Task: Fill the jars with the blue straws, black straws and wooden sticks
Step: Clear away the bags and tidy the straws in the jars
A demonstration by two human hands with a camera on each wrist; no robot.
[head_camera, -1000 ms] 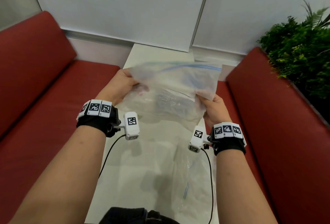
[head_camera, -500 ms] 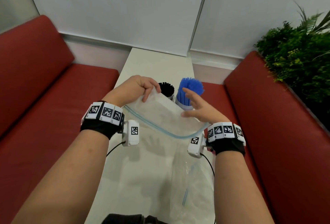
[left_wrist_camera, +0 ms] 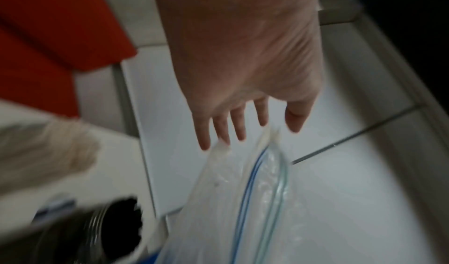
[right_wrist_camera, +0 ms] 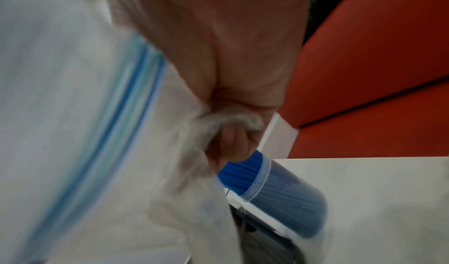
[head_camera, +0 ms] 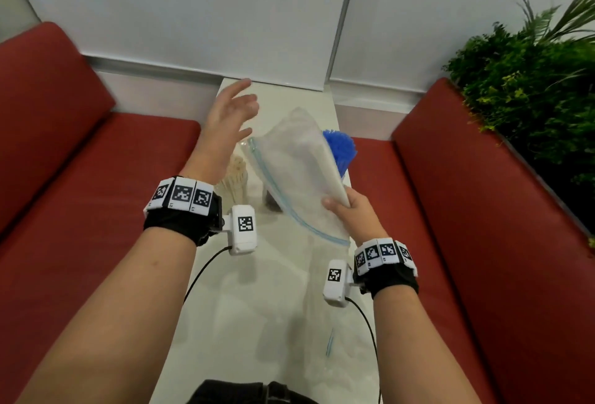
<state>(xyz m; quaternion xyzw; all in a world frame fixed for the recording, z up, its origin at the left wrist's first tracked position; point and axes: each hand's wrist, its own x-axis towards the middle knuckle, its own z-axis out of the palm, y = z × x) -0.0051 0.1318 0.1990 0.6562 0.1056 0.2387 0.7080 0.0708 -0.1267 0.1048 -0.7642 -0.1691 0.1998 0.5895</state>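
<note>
My right hand (head_camera: 346, 207) grips a clear zip bag (head_camera: 299, 165) by one edge and holds it up over the white table (head_camera: 244, 291); the right wrist view shows the plastic (right_wrist_camera: 73, 133) bunched in my curled fingers (right_wrist_camera: 233, 143). Behind the bag stands a jar of blue straws (head_camera: 341, 149) (right_wrist_camera: 274, 191). A jar of wooden sticks (head_camera: 236, 181) stands just under my left wrist. The jar of black straws (left_wrist_camera: 119, 228) shows in the left wrist view; in the head view the bag hides it. My left hand (head_camera: 231, 110) (left_wrist_camera: 243, 118) is raised, fingers spread, holding nothing.
A second clear bag (head_camera: 335, 339) with a blue strip lies flat on the near right of the table. Red sofa cushions (head_camera: 80, 162) flank the narrow table on both sides. A green plant (head_camera: 531, 88) stands at the far right, and a white wall (head_camera: 193, 10) is behind.
My left hand has let go of the bag and lifted away to the far left. My right hand has closed on the bag's edge and swung it upright to the right.
</note>
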